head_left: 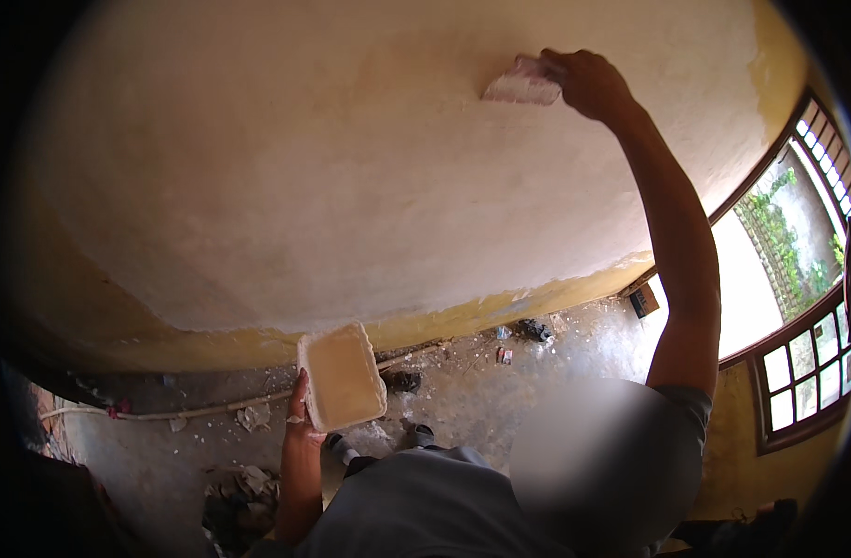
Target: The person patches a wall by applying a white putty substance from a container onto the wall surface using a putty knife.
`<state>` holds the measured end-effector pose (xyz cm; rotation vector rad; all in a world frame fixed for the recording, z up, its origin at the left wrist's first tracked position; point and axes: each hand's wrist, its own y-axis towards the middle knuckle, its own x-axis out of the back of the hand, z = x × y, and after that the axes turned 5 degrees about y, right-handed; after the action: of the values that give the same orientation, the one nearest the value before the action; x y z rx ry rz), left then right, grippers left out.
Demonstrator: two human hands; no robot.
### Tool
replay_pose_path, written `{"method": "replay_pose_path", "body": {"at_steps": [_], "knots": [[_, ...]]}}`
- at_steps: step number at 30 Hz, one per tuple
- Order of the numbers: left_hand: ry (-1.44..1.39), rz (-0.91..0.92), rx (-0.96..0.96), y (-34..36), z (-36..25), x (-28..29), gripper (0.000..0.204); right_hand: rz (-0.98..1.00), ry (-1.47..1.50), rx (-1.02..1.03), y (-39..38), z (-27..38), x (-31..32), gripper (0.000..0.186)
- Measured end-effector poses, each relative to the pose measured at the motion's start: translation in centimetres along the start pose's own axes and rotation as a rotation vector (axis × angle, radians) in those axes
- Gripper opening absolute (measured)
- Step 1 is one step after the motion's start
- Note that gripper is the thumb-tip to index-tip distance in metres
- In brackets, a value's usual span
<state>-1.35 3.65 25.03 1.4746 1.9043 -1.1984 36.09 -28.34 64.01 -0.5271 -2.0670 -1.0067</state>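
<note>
My right hand point(588, 82) is raised high against a pale plastered wall point(305, 158) and grips a flat putty blade point(521, 87), its edge laid on the wall surface. My left hand point(301, 409) is held low near my waist and grasps the lower edge of a square whitish tray point(342, 377) filled with cream-coloured putty. The tray tilts slightly toward the wall. My right forearm runs down the right side of the view to my grey sleeve.
A yellow painted band point(500, 307) runs along the wall's base. The concrete floor point(463, 391) holds scattered debris, a thin white pipe point(193, 409) and crumpled rags point(244, 493). An open wooden-framed window point(797, 307) lies at the right.
</note>
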Motion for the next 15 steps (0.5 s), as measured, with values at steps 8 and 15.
{"method": "replay_pose_path", "body": {"at_steps": [8,15], "knots": [[0.025,-0.008,0.017,-0.3,-0.2,0.2,0.062,0.163,0.119,0.077,-3.0,3.5,-1.6,0.033],[0.020,0.016,0.000,0.4,0.4,0.0,0.064,-0.296,0.485,0.128,2.1,0.8,10.2,0.032]]}}
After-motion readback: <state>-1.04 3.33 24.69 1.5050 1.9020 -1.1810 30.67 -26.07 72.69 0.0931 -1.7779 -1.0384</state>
